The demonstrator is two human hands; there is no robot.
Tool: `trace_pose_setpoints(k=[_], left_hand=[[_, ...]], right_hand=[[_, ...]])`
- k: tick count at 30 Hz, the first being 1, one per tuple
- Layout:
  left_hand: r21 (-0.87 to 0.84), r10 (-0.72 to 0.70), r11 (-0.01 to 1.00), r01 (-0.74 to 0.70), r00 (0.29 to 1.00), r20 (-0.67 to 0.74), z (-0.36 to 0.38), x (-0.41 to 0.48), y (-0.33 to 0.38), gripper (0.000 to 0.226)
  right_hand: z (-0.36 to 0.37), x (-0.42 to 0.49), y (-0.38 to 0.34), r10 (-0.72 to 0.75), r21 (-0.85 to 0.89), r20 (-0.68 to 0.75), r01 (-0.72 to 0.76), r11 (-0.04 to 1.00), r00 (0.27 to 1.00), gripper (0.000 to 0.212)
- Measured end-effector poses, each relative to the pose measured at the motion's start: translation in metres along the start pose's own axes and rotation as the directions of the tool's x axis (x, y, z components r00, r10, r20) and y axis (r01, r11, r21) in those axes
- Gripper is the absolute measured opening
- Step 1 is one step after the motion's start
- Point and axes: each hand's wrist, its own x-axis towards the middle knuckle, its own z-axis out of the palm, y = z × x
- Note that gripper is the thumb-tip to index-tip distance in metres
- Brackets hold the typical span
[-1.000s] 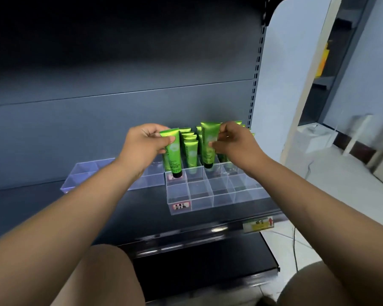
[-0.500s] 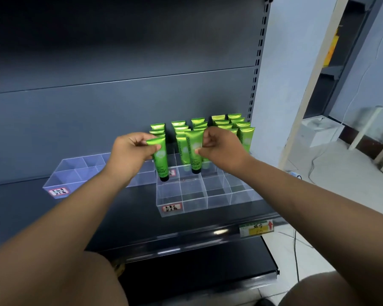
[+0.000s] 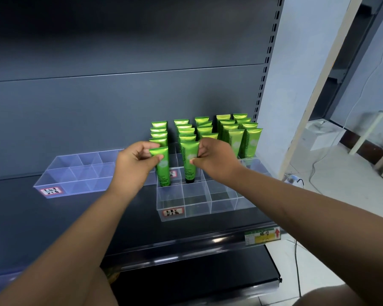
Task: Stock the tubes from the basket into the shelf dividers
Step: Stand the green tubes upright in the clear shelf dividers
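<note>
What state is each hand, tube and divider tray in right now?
Left hand: pinches left green plastic tube, upright, cap down.
Right hand: pinches right green plastic tube, upright, cap down.
Stocked green tubes: upright in back rows.
Clear acrylic divider tray: partly stocked.

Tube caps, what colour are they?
The caps are black, on green tubes; head view.

Dark shelf backboard [image 3: 120,96]; pale wall [image 3: 296,62]; tiled floor [image 3: 340,173].
</note>
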Motion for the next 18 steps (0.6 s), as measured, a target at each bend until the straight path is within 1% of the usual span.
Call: trace_pose_setpoints(k=[4, 7, 9, 10, 12, 14, 18], left_hand=[[-0.035, -0.031, 0.999, 0.030, 0.999, -0.011, -0.001, -0.002, -0.011, 0.028], [0.052, -0.067, 0.997, 0.064, 0.996, 0.051, -0.002, -0.004, -0.022, 0.020], [0.111, -0.070, 0.992, 0.060, 0.994, 0.082, -0.002, -0.002, -0.026, 0.024], [0.109, -0.072, 0.992, 0.063, 0.995, 0.073, -0.001, -0.001, -0.026, 0.026], [0.091, -0.070, 0.994, 0.065, 0.996, 0.051, 0.001, -0.001, -0.026, 0.029], [0.088, -0.053, 0.995, 0.047, 0.996, 0.065, 0.003, -0.004, -0.024, 0.031], [0.124, -0.018, 0.992, 0.010, 0.997, 0.070, 0.004, -0.006, -0.024, 0.021]], right_hand=[[0.012, 0.000, 0.005, 0.002, -0.007, 0.005, -0.002, 1.000, 1.000, 0.031], [0.016, 0.003, 0.008, 0.011, 0.000, -0.014, -0.011, 1.000, 1.000, 0.029], [0.018, 0.004, 0.008, 0.004, -0.021, -0.036, -0.005, 1.000, 0.999, 0.029], [0.018, 0.005, 0.008, 0.001, -0.030, -0.047, -0.003, 1.000, 0.999, 0.029], [0.019, 0.005, 0.007, 0.000, -0.027, -0.065, -0.001, 1.000, 0.998, 0.028], [0.021, 0.004, 0.007, -0.004, -0.011, -0.065, 0.004, 1.000, 0.998, 0.028], [0.023, 0.002, 0.007, -0.021, -0.022, -0.055, 0.019, 1.000, 0.998, 0.027]])
